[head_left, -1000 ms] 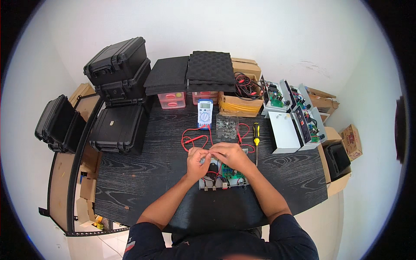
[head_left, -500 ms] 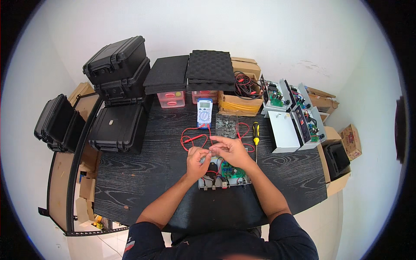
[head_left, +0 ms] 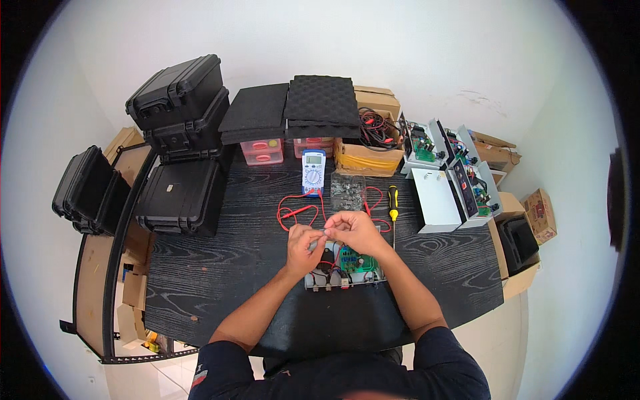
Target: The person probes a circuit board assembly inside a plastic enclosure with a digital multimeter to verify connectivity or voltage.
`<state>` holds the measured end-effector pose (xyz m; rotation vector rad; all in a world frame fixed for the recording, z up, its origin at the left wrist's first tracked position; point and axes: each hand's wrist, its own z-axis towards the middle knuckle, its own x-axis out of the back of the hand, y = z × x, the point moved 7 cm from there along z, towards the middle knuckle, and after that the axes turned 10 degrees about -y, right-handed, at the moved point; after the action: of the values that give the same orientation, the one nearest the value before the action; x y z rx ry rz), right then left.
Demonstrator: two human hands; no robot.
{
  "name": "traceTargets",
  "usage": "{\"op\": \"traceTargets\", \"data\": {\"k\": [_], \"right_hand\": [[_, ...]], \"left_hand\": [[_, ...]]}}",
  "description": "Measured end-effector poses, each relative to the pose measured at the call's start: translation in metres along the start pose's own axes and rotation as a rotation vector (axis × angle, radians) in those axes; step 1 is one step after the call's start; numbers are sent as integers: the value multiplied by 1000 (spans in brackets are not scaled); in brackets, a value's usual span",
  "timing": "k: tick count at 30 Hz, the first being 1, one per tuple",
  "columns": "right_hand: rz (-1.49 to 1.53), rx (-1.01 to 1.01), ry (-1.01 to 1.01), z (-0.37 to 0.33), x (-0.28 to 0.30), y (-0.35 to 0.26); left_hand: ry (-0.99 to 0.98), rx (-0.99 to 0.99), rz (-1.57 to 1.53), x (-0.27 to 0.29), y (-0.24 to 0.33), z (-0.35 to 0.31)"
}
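While reaching over an open grey metal chassis (head_left: 363, 285) on the black wood-grain worktop (head_left: 253, 267), held left hand (head_left: 305, 251) and right hand (head_left: 358, 235) together with pinched fingertips. Could not tell any grasped piece.

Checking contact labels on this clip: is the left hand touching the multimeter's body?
Apart. The head view shows it: dark tabletop, crossed by red test leads, lies between the left hand and the multimeter body.
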<state>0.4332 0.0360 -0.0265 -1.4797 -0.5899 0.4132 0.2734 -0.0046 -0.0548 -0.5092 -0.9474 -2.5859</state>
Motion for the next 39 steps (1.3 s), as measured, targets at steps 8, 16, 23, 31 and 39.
{"op": "traceTargets", "data": {"k": [8, 16, 23, 31, 39], "right_hand": [[-432, 218, 50, -9, -4, -32], [-432, 170, 41, -7, -2, -25], [74, 74, -5, 0, -2, 4], [177, 23, -32, 2, 7, 10], [-142, 62, 118, -6, 41, -5]], "left_hand": [[-6, 14, 8, -1, 1, 0], [31, 54, -67, 3, -2, -5], [64, 123, -138, 9, -1, -4], [-16, 101, -20, 17, 11, 16], [-553, -33, 122, 10, 20, 42]]}}
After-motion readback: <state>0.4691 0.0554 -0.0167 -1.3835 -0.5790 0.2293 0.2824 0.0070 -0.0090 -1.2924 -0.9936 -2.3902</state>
